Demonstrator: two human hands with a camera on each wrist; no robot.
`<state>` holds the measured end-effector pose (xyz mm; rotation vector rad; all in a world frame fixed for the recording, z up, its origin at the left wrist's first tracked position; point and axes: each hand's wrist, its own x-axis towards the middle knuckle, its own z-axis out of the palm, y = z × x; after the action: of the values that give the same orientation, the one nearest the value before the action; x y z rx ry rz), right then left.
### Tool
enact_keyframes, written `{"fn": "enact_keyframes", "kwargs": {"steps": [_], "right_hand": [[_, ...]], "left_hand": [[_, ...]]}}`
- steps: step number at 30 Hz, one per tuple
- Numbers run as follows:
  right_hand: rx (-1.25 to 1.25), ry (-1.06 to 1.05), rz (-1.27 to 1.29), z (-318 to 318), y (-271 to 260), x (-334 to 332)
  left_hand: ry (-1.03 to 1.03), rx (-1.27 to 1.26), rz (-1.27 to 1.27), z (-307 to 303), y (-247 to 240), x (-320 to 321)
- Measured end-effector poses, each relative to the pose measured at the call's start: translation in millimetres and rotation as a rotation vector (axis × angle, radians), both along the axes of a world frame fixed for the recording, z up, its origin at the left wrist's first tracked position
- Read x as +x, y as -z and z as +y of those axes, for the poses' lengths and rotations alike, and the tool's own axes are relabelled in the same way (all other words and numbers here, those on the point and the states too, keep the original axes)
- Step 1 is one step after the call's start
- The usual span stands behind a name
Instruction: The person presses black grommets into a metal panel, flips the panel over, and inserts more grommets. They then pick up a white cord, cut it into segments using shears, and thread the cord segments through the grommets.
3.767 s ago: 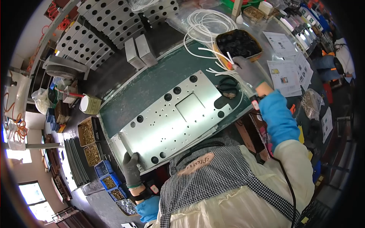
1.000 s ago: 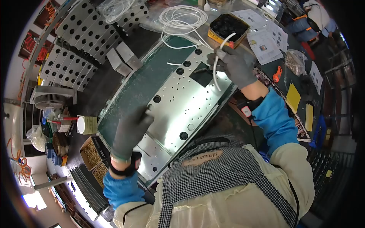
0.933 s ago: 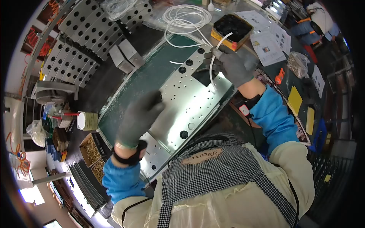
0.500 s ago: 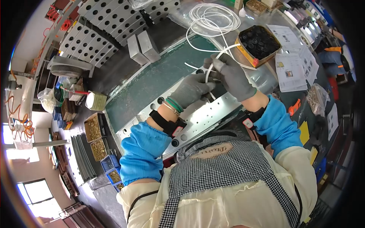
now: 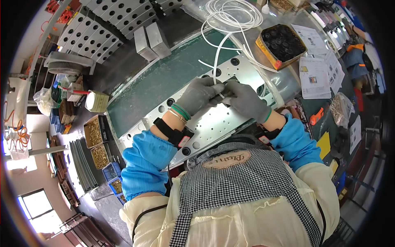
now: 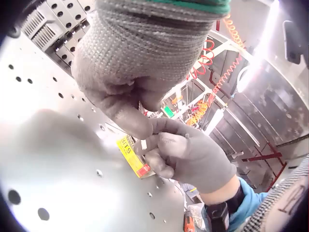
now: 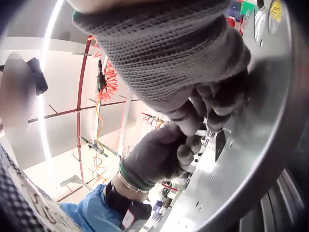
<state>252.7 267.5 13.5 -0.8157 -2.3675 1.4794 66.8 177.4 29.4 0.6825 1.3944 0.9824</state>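
Note:
A perforated silver metal plate (image 5: 214, 123) lies on a green mat (image 5: 164, 82). Over the plate's middle my two grey-gloved hands meet. My left hand (image 5: 214, 91) and my right hand (image 5: 228, 91) both pinch the lower end of a short white strip (image 5: 217, 61), which arcs up and away from them. In the left wrist view my left thumb (image 6: 130, 121) presses against the curled fingers of my right hand (image 6: 188, 154) just above the plate (image 6: 48, 164). The right wrist view shows both hands' fingers (image 7: 212, 101) bunched at the plate (image 7: 260, 145); the strip is hidden there.
A coil of white tubing (image 5: 232, 16) and a yellow box of black grommets (image 5: 282, 43) sit behind the plate. Papers (image 5: 317, 61) and an orange cutter (image 5: 314, 117) lie to the right. At the left are boxes of brass screws (image 5: 96, 144) and a can (image 5: 96, 102); perforated panels (image 5: 103, 20) are stacked at the back left.
My left hand rose from the plate's near-left edge and crossed to the right hand. The right hand lowered the white strip to the plate's middle, where both hands now pinch it.

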Motion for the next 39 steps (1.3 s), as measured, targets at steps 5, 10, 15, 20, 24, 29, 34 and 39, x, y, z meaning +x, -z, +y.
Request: {"fn": "enact_keyframes", "kwargs": {"steps": [5, 10, 15, 20, 24, 29, 34, 39], "right_hand": [[0.121, -0.006, -0.181, -4, -9, 2], [0.223, 0.035, -0.295, -19, -6, -3], [0.273, 0.047, -0.220, -17, 3, 3], [0.203, -0.077, -0.209, -8, -9, 8], [0.193, -0.121, -0.230, -3, -5, 7], [0.198, -0.098, -0.280, -3, -4, 2], [0.163, -0.059, -0.276, 1, -7, 0], [0.123, -0.072, -0.301, -1, -9, -1]], "left_hand": [[-0.042, 0.084, 0.140, 9, 6, -8], [0.046, 0.056, 0.353, 20, -1, -27], [0.066, -0.016, 0.225, 25, -10, -22], [0.084, -0.025, 0.249, 32, -6, -15], [0.098, -0.045, 0.273, 36, -9, -16], [0.107, -0.079, 0.281, 38, -6, -16], [0.091, -0.117, 0.265, 41, -10, -14], [0.128, -0.088, 0.324, 41, -7, -16]]}}
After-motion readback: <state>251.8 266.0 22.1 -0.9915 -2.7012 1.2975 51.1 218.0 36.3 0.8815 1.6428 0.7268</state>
